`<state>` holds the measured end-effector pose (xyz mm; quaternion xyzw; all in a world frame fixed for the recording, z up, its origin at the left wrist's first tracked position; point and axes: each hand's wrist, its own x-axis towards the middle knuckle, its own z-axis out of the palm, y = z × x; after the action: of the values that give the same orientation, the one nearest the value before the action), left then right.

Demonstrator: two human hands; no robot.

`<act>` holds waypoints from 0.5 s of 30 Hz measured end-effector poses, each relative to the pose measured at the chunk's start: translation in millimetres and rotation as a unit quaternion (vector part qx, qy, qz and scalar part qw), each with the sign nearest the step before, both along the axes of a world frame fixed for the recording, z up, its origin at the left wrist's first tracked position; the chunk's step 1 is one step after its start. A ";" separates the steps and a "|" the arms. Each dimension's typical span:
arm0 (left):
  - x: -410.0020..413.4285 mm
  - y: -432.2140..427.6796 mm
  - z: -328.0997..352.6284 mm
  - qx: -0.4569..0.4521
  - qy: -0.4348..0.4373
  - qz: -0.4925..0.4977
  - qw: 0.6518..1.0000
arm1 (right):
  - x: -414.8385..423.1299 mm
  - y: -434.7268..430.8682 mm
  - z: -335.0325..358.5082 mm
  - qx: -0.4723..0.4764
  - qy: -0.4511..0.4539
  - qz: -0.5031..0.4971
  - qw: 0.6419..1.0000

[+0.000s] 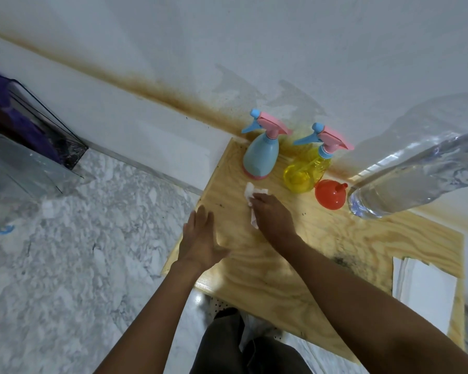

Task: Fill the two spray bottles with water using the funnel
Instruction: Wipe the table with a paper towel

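On the wooden table (322, 252), a blue spray bottle (260, 155) and a yellow spray bottle (307, 172) stand by the wall, both with pink-and-blue trigger heads on. An orange funnel (329, 195) lies on its side right of the yellow bottle. A large clear water bottle (416, 176) stands at the right, holding water. My right hand (274, 215) presses a white tissue (250, 191) onto the table in front of the blue bottle, fingers flat on it. My left hand (201, 240) rests open and flat at the table's left edge.
A white folded cloth or paper (424, 290) lies on the table's right side. A dark stain (341, 259) marks the wood near it. The marble floor (79, 238) spreads to the left, with a glass-sided container (33, 147) at far left. A white wall backs the table.
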<state>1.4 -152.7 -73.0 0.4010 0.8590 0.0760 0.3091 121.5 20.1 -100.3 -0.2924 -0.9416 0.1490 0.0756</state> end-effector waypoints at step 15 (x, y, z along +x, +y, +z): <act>3.6 -0.9 -17.0 -0.015 0.016 -0.014 1.000 | -21.8 -36.8 -6.6 -0.037 0.015 0.151 0.988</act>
<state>5.0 -153.6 -90.1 0.4090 0.8594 0.0523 0.3022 99.7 -16.7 -106.9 -0.1469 -0.9676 0.1975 0.0560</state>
